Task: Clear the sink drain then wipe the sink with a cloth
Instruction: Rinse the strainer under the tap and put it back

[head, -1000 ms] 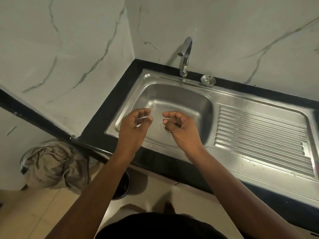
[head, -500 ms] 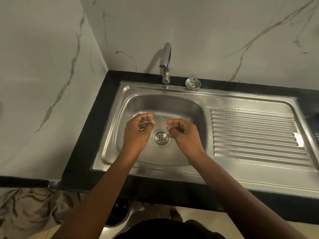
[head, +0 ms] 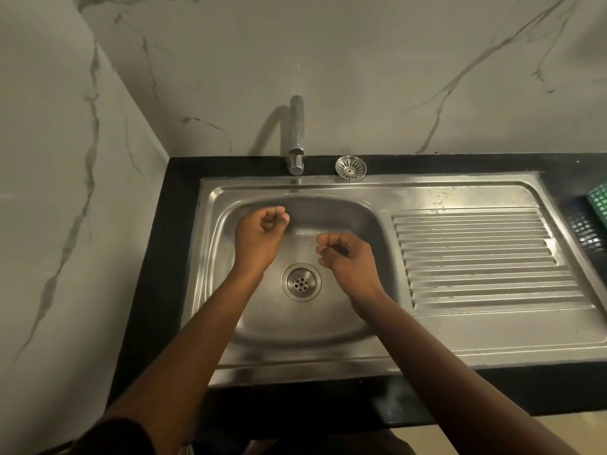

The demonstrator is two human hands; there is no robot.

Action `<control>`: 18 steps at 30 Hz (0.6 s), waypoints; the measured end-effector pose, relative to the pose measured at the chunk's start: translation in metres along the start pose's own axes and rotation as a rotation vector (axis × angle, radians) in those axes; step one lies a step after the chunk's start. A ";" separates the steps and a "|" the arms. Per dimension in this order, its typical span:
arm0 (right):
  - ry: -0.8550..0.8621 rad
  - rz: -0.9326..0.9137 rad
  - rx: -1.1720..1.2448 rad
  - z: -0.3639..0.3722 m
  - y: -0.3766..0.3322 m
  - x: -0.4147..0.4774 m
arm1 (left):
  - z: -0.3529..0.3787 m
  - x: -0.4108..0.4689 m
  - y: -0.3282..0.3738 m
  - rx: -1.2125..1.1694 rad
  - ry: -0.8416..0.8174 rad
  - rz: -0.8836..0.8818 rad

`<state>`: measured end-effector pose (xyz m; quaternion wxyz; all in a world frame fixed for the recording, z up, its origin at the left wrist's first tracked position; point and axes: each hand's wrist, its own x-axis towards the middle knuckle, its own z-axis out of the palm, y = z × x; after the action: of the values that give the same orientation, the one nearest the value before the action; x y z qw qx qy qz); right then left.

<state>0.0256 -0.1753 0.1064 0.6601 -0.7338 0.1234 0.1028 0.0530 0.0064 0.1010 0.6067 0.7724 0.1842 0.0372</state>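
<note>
A stainless steel sink (head: 230,323) is set in a black counter. Its round drain (head: 301,282) lies uncovered in the middle of the basin. The loose metal strainer (head: 350,167) rests on the counter behind the sink, right of the tap (head: 296,139). My left hand (head: 259,238) hovers over the basin's back left with its fingers curled in, and nothing shows in it. My right hand (head: 348,257) hovers right of the drain, fingers loosely curled, thumb and fingertips close together. No cloth is in view.
A ribbed draining board (head: 483,257) with water drops extends right of the basin. A dark basket and a green one (head: 597,208) sit at the far right edge. Marble walls enclose the back and left.
The view has swung right and risen, so the floor cloth and bin left the frame. Both hands moved farther over the basin, the left one toward the back, fingers still curled.
</note>
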 end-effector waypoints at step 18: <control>0.002 -0.017 0.043 0.012 -0.011 0.053 | 0.056 0.134 0.034 0.260 0.130 0.121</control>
<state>0.0799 -0.1646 0.0985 0.6766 -0.7204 0.1198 0.0936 0.2019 -0.0076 0.0965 0.4850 0.8501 0.1794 0.0995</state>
